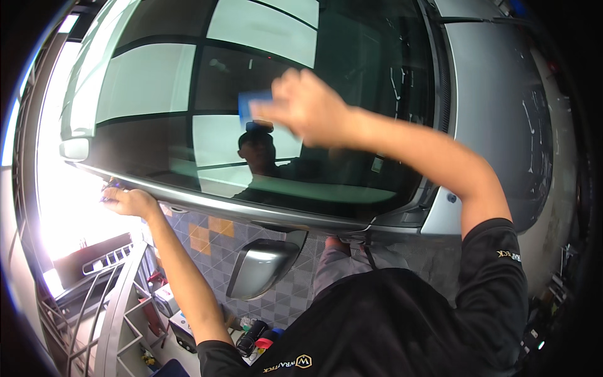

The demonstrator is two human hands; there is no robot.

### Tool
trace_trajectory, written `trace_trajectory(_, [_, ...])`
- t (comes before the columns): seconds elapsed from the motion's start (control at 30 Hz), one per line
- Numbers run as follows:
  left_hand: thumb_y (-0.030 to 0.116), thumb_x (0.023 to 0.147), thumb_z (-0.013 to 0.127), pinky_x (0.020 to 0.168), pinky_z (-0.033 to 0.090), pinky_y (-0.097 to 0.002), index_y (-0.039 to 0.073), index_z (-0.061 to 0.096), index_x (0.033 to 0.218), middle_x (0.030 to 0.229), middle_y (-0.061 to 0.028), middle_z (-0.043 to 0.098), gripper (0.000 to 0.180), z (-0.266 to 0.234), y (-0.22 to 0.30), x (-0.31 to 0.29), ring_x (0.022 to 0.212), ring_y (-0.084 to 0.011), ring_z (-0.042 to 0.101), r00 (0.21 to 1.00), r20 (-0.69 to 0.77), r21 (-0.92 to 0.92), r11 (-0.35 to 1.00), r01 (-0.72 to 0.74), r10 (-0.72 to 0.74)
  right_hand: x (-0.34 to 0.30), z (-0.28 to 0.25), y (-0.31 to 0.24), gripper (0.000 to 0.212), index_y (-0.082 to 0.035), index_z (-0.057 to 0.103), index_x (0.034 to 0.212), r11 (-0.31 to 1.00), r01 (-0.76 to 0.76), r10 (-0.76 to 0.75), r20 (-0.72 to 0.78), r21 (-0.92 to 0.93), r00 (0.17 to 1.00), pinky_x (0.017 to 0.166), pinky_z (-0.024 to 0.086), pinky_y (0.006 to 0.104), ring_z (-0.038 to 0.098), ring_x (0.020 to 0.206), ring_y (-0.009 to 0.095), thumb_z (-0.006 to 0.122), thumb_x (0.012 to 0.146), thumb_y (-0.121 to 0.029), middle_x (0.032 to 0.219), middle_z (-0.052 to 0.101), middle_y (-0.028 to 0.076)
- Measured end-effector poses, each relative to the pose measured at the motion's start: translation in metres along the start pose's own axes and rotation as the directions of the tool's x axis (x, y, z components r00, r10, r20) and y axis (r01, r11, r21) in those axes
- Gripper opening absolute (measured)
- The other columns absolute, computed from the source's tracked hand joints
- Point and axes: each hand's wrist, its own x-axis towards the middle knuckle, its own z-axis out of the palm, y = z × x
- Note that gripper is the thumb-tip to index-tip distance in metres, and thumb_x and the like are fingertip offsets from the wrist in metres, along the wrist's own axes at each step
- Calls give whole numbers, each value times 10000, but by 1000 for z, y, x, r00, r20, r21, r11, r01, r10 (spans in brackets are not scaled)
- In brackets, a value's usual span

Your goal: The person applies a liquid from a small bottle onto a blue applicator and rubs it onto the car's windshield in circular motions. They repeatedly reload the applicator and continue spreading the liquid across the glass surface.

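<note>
My right hand is closed on a blue flat squeegee, held at the dark windshield of a silver car. The hand and squeegee are slightly blurred; whether the blade touches the glass I cannot tell. Light panels, dark bars and a person in a cap are reflected in the glass. Past the silver windshield pillar, on the left, my left hand has its fingers curled around a small dark object, washed out by bright light.
The silver hood extends on the right. Below the pillar, a grey side mirror juts out over a patterned tile floor. At lower left stand a metal railing frame and dark and red containers.
</note>
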Motion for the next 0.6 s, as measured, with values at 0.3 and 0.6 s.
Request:
trace_trajectory(0.3, [327, 1194, 362, 942, 531, -405, -126, 575, 1201, 1165, -248, 672, 501, -11, -7, 4, 1018, -292, 660, 999, 32, 57, 998, 23, -25, -240, -82, -55, 457, -198, 775, 1254, 845, -531, 529, 51, 67, 847, 773, 446, 415, 592, 877, 270, 820, 809, -105, 988, 660, 72])
trace_trajectory(0.6, [325, 1188, 405, 977, 528, -430, -123, 531, 1273, 1225, -263, 647, 473, 0, -2, 13, 1056, -292, 645, 997, 56, -39, 997, 62, -59, -165, -39, -104, 477, -211, 775, 1271, 797, -566, 596, -120, 211, 794, 789, 431, 419, 596, 924, 284, 847, 802, -164, 1025, 641, 64])
